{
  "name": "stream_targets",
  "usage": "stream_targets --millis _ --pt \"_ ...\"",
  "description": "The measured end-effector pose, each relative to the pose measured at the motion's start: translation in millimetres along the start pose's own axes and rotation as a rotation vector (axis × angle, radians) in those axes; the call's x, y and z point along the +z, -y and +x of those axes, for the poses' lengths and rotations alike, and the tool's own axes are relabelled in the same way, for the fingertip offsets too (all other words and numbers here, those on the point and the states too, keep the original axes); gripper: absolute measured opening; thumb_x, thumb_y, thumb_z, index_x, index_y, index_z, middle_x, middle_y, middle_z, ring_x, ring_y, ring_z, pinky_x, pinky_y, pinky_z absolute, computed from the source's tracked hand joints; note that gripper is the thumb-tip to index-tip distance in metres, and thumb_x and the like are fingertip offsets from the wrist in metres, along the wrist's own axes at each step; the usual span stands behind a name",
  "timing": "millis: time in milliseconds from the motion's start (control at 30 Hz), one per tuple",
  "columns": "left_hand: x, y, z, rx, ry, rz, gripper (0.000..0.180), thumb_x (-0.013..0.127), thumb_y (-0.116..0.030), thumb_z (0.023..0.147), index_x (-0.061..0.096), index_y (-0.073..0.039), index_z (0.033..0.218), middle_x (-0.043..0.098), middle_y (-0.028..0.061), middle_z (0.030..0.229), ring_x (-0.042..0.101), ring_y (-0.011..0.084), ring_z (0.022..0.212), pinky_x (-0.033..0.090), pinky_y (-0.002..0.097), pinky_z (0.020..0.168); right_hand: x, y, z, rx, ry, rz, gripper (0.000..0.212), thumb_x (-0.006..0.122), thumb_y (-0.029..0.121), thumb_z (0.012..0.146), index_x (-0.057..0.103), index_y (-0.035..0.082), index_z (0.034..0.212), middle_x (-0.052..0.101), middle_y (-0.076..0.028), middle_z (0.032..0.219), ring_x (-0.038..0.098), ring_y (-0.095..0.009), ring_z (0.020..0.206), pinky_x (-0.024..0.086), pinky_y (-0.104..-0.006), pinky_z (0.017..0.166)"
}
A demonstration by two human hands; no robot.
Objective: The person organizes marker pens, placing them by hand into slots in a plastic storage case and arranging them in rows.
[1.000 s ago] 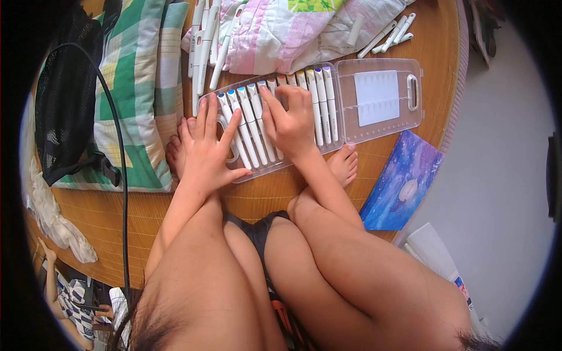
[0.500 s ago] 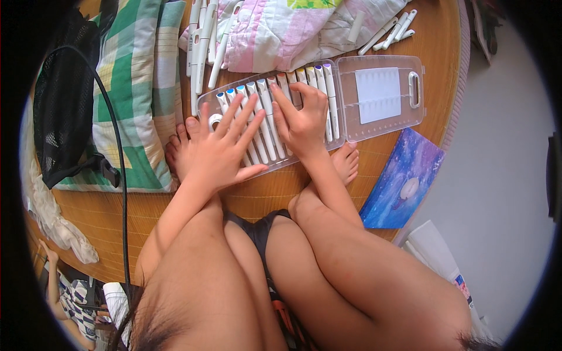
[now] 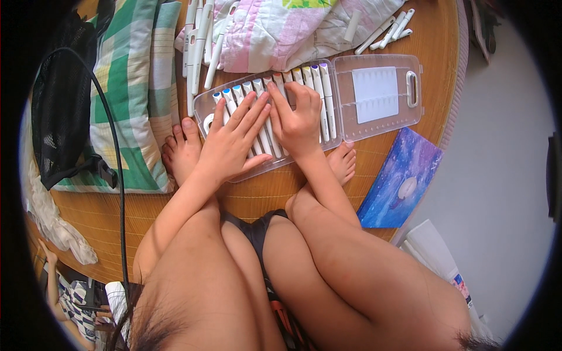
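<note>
A clear plastic marker case (image 3: pixel 377 121) lies opened out on the mat, its left half holding a row of white markers (image 3: pixel 325 102) with coloured cap ends. My left hand (image 3: pixel 234 136) rests flat across the markers on the left side, fingers stretched and thumb apart, gripping nothing. Close beside it, my right hand (image 3: pixel 297 124) is over the middle of the row. Its index finger reaches out onto the markers near the reddish caps, while the other fingers are bent and partly hidden. Nothing shows held in it. Both palms hide the lower parts of several markers.
Loose white markers (image 3: pixel 202 50) lie past the case, with more (image 3: pixel 398 29) at the far right. A pink and white quilt (image 3: pixel 252 35) is beyond. Green checked cushion (image 3: pixel 126 111) and black cable (image 3: pixel 121 175) are at left; a blue-purple booklet (image 3: pixel 389 196) lies at right.
My left hand has drawn its fingers closer together and shifted slightly right, towards my right hand. My right hand stays on the middle markers, almost unmoved.
</note>
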State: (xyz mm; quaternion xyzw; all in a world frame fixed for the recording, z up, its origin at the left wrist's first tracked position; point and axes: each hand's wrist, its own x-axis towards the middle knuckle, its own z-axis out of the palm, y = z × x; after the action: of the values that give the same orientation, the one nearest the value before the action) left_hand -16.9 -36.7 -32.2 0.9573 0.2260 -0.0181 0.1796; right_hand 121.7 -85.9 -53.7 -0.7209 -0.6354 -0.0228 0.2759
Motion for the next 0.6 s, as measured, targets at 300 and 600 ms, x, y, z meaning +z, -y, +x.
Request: stream_targets --millis 300,600 --pt "0 1 0 0.003 -0.018 -0.032 0.073 0.043 -0.052 0.067 0.028 -0.005 0.121 0.020 0.0055 0.130 0.014 0.0185 0.121 0.006 0.0465 0.095 -2 -2 2 0.007 -0.006 0.017 0.028 0.056 0.011 0.065 0.056 0.005 0.092 0.047 -0.009 0.088 0.044 -0.023 0.081 0.035 -0.0332 0.070" --pt "-3 -4 8 0.046 -0.094 -0.031 0.065 0.049 -0.043 0.067 0.035 -0.002 0.116 0.026 0.0065 0.126 0.019 0.0187 0.119 0.010 0.0489 0.094 -5 -8 23 0.361 -0.162 0.180 0.022 0.069 0.015 0.053 0.057 0.005 0.068 0.046 -0.006 0.073 0.043 -0.023 0.072 0.036 -0.0322 0.063"
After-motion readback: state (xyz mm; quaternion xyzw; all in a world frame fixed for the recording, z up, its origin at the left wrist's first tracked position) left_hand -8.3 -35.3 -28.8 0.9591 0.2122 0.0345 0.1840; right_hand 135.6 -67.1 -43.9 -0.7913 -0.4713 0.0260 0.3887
